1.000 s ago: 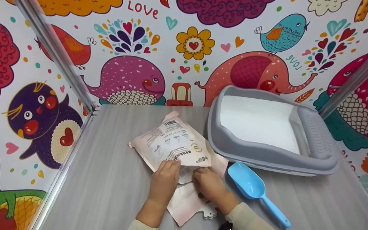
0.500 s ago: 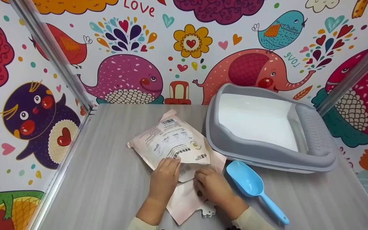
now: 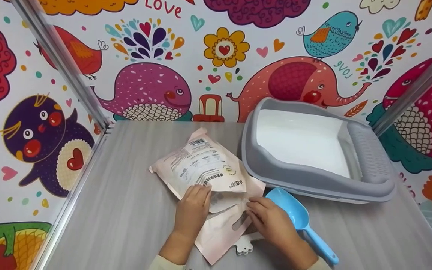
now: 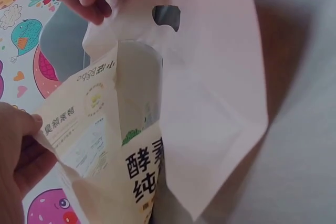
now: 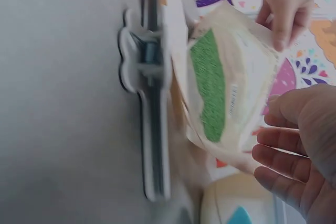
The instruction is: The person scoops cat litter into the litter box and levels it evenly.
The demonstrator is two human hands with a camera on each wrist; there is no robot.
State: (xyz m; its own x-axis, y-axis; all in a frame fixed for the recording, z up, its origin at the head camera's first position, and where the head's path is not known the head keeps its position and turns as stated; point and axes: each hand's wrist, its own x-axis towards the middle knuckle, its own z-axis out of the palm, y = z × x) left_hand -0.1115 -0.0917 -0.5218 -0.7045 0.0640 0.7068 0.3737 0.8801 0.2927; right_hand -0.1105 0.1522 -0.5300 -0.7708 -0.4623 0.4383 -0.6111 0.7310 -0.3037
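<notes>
A pale pink printed bag (image 3: 208, 161) lies on the table with its mouth parted, toward the person. My left hand (image 3: 193, 208) pinches the upper edge of that mouth between thumb and fingers. Green granules (image 5: 210, 85) show inside the bag in the right wrist view. My right hand (image 3: 272, 221) is at the right side of the bag's mouth, its fingers loosely bent and holding nothing. In the left wrist view, its fingertips are right by the corner of the lower flap (image 4: 215, 66), which has a cut-out handle hole. Partly under this flap lies a white paw-ended object (image 3: 244, 245).
A grey and white litter box (image 3: 287, 174) stands at the back right. Between it and my right hand lies a blue scoop (image 3: 321, 240), handle toward the person. Metal posts (image 3: 66, 67) and printed wall panels bound the table.
My right hand has let go of the lower flap and moved right, uncovering the handle hole and more of the paw-ended object. The left hand keeps its pinch on the bag.
</notes>
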